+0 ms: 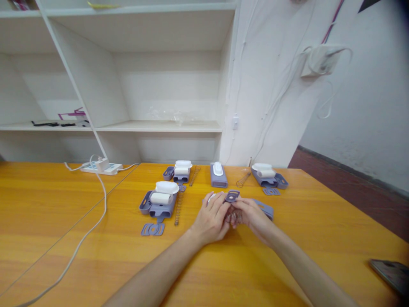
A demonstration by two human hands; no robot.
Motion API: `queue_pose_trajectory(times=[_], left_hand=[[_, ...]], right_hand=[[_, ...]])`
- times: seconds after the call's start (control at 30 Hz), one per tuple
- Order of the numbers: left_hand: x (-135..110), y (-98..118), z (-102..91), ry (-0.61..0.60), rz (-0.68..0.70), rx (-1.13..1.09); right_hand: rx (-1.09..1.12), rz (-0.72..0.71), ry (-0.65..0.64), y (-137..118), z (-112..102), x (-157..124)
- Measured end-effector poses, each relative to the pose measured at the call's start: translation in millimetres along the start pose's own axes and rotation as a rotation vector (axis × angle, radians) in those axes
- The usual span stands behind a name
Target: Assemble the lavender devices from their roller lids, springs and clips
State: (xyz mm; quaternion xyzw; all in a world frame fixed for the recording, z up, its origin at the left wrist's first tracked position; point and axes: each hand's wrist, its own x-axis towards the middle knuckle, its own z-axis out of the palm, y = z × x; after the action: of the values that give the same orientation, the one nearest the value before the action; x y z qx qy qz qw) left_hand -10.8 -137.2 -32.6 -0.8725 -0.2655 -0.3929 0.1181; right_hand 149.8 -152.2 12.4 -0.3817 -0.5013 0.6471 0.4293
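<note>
My left hand [213,216] and my right hand [249,213] meet at the middle of the wooden table [96,264]. Together their fingers pinch a small purple plastic piece [232,196] and a coiled metal spring [234,216] between them. A purple part [264,209] lies just behind my right hand, partly hidden. A similar purple and white unit [159,200] lies to the left with a long spring [178,208] beside it and a flat purple ring piece [153,229] in front.
Further back lie more purple and white units [181,170] [218,174] [267,175] with springs [243,179]. A white power strip [101,167] and its cable [96,213] cross the left side. A dark phone [391,273] lies at the right edge. White shelves [159,125] stand behind.
</note>
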Motion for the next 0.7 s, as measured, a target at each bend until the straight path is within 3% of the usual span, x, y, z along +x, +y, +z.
queue_pose_trajectory(times=[0.13,0.33,0.43,0.6,0.7], left_hand=[[-0.6,-2.1,3.1,0.006,-0.043,-0.042],[1.9,-1.9,-1.6,-0.111,-0.072,-0.091],[3.5,-2.0,-2.9,-0.103,-0.085,-0.134],[4.5,-2.1,-0.7,-0.046,-0.140,-0.168],[2.9,-3.3,0.4,0.011,-0.176,-0.150]], right_hand=[[0.017,0.070,0.038,4.5,2.4,0.5],[0.002,0.092,0.074,11.5,2.2,3.4],[0.061,0.085,0.088,14.4,3.0,4.9],[0.184,-0.050,0.108,18.2,11.0,5.5],[0.049,-0.164,0.071,19.9,15.0,4.8]])
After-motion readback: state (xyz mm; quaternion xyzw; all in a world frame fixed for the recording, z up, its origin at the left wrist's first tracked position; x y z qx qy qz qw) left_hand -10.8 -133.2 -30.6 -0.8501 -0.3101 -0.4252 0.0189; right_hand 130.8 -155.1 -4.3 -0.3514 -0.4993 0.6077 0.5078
